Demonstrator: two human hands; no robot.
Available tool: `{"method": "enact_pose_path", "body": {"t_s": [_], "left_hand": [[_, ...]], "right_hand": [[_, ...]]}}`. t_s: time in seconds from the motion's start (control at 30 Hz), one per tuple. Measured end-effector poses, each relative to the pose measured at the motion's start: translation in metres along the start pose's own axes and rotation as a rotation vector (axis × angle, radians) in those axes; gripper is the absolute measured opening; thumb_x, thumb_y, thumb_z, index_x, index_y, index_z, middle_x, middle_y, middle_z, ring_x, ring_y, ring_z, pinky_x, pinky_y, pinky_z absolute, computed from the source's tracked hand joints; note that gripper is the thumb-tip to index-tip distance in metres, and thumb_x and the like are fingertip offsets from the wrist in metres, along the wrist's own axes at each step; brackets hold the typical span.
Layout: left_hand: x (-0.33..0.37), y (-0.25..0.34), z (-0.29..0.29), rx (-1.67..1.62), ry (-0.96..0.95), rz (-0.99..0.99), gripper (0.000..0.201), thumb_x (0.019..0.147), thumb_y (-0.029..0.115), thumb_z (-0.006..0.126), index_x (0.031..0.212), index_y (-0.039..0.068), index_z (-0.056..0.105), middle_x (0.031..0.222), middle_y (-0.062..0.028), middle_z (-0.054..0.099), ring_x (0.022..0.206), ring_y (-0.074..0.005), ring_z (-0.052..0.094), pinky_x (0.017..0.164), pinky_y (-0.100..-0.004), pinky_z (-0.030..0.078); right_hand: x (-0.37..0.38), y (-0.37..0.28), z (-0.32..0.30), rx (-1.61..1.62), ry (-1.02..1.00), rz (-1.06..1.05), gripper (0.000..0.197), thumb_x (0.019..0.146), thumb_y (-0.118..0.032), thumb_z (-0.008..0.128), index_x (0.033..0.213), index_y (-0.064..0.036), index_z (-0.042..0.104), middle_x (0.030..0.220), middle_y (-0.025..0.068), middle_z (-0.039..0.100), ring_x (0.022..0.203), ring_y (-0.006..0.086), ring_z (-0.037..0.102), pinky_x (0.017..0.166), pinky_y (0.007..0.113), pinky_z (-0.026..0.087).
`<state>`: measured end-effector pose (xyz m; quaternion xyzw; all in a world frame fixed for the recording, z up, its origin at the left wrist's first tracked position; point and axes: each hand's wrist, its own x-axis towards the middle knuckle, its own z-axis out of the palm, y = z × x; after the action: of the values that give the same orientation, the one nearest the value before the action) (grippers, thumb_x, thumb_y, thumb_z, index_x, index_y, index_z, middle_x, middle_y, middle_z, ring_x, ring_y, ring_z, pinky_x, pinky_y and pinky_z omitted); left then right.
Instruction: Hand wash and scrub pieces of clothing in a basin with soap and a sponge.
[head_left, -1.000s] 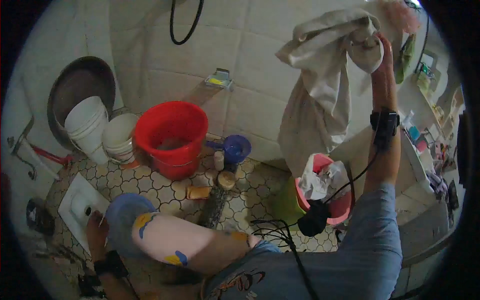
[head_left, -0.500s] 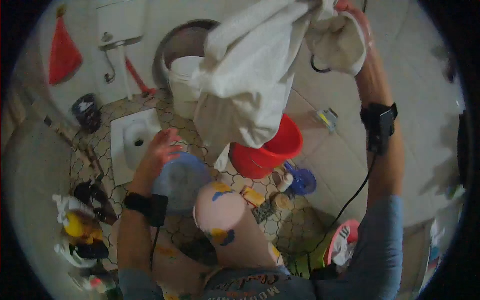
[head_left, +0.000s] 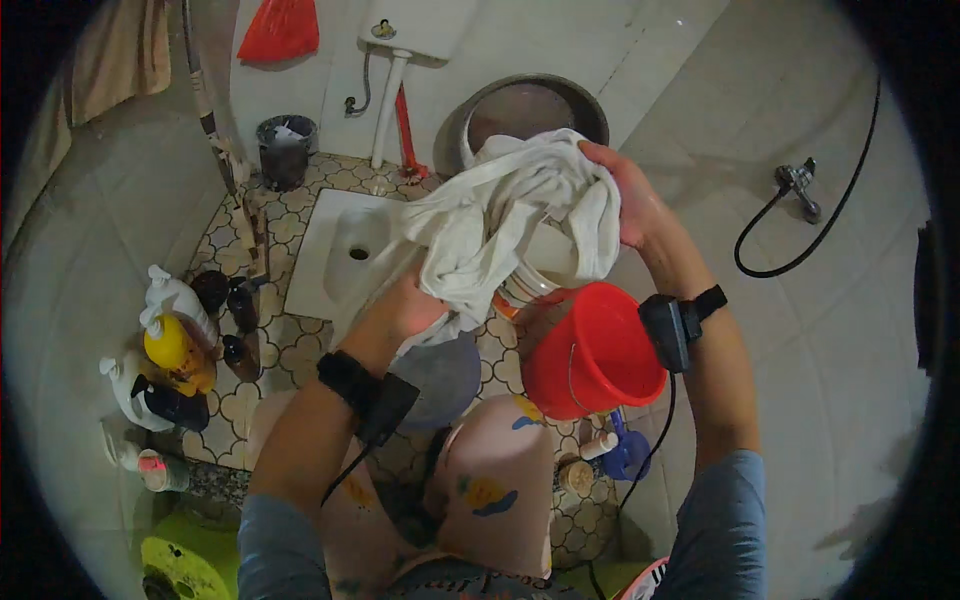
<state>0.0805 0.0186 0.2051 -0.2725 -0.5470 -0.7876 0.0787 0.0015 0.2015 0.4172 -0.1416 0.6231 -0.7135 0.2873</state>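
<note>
A bunched white garment [head_left: 500, 215], its cloth wet-looking and folded over itself, hangs in front of me between my two hands. My left hand [head_left: 412, 305] is closed on its lower left edge, with the fingers partly hidden in the folds. Round the upper right edge of the cloth, my right hand [head_left: 625, 195] grips with the thumb on top. A bluish basin [head_left: 440, 380] sits below my left hand, partly covered by my forearm and knee. Right of it stands a red bucket [head_left: 590, 370] with a wire handle. A white bucket [head_left: 550, 255] shows partly behind the garment.
A large metal basin [head_left: 592, 100] rests by the back wall. The white squat toilet [head_left: 325, 225] lies left of the cloth, near a dark bin [head_left: 285, 165]. Several pump bottles [head_left: 180, 345] line the left side. A blue dipper [head_left: 628, 455] is beside the red bucket.
My right hand has come down from high up with the garment, which hung long and is now gathered. My left hand, open and empty before, has taken hold of it. The view has shifted.
</note>
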Motion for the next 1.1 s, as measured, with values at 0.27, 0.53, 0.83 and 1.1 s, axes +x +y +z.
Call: {"method": "enact_pose_path", "body": {"t_s": [0.27,0.53,0.83,1.1], "left_hand": [[0.007,0.008,-0.032,-0.783,0.351,-0.216,0.048,0.086,0.036,0.044,0.119,0.002,0.046,0.117,-0.0110,0.052,0.106,-0.0249,0.052,0.092,-0.0386,0.041],[0.005,0.028,-0.066,-0.856,0.529,-0.125,0.035,0.091,0.026,0.037,0.114,0.003,0.049,0.116,-0.0115,0.052,0.107,-0.0244,0.050,0.093,-0.0403,0.041],[0.003,0.018,-0.066,-0.404,0.437,-0.424,0.026,0.089,0.017,0.045,0.111,0.005,0.053,0.109,-0.0073,0.057,0.099,-0.0188,0.056,0.087,-0.0350,0.047],[0.001,0.003,-0.072,0.194,0.346,-0.024,0.033,0.088,0.028,0.044,0.109,0.005,0.053,0.108,-0.0083,0.058,0.099,-0.0205,0.056,0.086,-0.0359,0.046]], "right_hand": [[0.020,0.007,-0.055,-0.260,0.301,-0.097,0.037,0.092,-0.029,0.038,0.101,0.0014,0.056,0.093,0.0111,0.063,0.081,0.0220,0.061,0.074,0.035,0.049],[0.019,0.015,-0.128,-0.129,0.446,-0.039,0.039,0.094,-0.034,0.036,0.099,-0.0018,0.056,0.098,0.0109,0.062,0.087,0.0229,0.061,0.081,0.039,0.049],[0.026,0.039,-0.140,0.031,0.435,0.098,0.043,0.095,-0.033,0.033,0.111,0.0021,0.050,0.112,0.0151,0.056,0.099,0.0252,0.057,0.090,0.040,0.045],[0.030,0.059,-0.127,-0.110,0.211,0.246,0.039,0.091,-0.031,0.043,0.109,0.0019,0.053,0.109,0.0139,0.058,0.094,0.0227,0.059,0.086,0.036,0.047]]}}
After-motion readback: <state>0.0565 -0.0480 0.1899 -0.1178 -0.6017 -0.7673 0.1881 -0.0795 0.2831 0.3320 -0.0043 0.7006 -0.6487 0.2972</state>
